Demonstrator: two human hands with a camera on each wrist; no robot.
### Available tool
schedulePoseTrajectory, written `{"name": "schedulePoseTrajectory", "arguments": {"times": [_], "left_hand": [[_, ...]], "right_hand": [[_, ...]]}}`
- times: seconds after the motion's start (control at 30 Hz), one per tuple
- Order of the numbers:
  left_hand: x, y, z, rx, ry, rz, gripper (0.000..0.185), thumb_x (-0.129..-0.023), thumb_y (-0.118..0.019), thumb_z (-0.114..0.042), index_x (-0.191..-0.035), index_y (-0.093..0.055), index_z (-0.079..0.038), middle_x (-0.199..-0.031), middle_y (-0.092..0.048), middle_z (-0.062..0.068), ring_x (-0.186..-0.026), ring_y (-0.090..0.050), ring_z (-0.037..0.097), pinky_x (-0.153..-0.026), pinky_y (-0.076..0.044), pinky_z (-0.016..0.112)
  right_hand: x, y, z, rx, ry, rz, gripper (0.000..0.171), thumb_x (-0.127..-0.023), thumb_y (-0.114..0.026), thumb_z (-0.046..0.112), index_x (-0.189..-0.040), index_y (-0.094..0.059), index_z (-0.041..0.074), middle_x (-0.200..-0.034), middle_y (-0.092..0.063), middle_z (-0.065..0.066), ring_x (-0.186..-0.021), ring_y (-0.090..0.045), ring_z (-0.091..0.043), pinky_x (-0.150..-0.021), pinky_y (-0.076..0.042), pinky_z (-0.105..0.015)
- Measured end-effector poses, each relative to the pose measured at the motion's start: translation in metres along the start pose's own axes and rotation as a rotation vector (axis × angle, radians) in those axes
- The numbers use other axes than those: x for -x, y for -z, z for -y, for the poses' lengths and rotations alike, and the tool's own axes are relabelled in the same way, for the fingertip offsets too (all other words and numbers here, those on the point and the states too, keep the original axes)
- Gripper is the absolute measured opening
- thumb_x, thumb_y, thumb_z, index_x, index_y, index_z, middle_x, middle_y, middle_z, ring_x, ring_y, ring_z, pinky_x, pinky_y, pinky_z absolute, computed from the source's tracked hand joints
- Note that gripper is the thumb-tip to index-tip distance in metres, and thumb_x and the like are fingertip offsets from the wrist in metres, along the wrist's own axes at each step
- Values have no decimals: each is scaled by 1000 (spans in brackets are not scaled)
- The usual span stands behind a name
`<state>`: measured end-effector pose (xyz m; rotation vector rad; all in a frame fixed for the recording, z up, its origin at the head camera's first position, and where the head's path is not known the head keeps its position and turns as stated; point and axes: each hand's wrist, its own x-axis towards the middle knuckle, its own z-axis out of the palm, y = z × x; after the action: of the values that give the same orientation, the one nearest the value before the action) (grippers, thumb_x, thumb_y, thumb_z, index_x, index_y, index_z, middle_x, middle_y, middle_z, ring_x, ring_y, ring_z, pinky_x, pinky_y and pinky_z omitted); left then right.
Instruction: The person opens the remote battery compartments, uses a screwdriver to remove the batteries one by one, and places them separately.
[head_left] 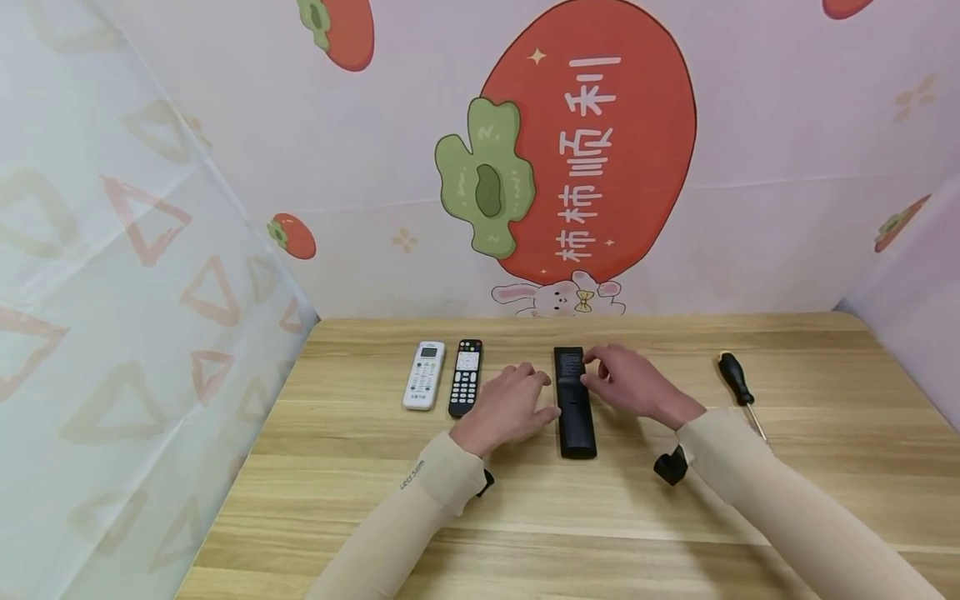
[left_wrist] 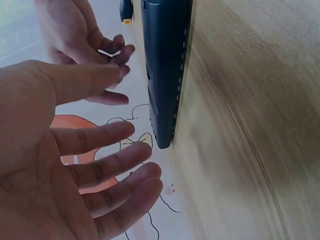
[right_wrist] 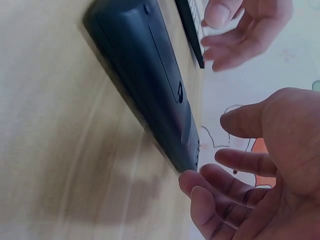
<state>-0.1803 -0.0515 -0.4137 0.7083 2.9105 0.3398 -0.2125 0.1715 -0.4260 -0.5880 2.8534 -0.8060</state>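
Observation:
A black remote control (head_left: 575, 408) lies face down on the wooden table, its battery cover (right_wrist: 162, 55) facing up and in place. To its left hovers my left hand (head_left: 512, 408), fingers spread and relaxed, holding nothing. On the other side is my right hand (head_left: 626, 379), fingers loosely bent beside the remote's far half. In the right wrist view its fingertips come close to the remote's far end; whether they touch it I cannot tell. Both palms face the remote from opposite sides.
Left of the hands lie a white remote (head_left: 424, 376) and a black remote with white buttons (head_left: 465, 377), both face up. A screwdriver (head_left: 735, 379) with a black handle lies to the right. A printed cloth wall (head_left: 375, 275) stands behind the wooden table (head_left: 322, 467).

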Motion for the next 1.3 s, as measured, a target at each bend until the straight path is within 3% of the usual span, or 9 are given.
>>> {"name": "schedulePoseTrajectory", "arguments": {"times": [0.3,0.63,1.07,1.3], "left_hand": [[-5,-8,1,-2,-34,110,80,-87,-69,-65,-148,-54,-16,-142,-54,8,-127,-50,27,-106,-44,42],[-7,-17,4,-16,-67,128,97,-79,-73,-71,-158,-39,-25,-155,-42,11,-141,-38,34,-113,-35,52],[-3,-19,2,-1,-59,183,96,-81,-72,-70,-159,-36,-27,-151,-45,12,-136,-42,35,-108,-38,54],[-3,-19,2,13,-50,197,97,-81,-72,-69,-160,-34,-27,-152,-43,12,-137,-40,35,-108,-38,55]], "right_hand": [[20,-2,3,13,62,19,31,-97,-68,19,-122,-66,0,-89,-58,-5,-71,-53,-17,-64,-47,-33],[32,-3,5,12,106,38,30,-96,-68,16,-122,-66,1,-88,-57,-2,-68,-51,-13,-62,-46,-31],[33,-8,8,-1,117,82,33,-95,-71,19,-122,-65,2,-92,-57,-3,-72,-53,-12,-66,-48,-30],[31,-9,13,-21,105,154,44,-92,-76,29,-125,-64,3,-101,-58,-8,-76,-54,-14,-67,-49,-31]]}}
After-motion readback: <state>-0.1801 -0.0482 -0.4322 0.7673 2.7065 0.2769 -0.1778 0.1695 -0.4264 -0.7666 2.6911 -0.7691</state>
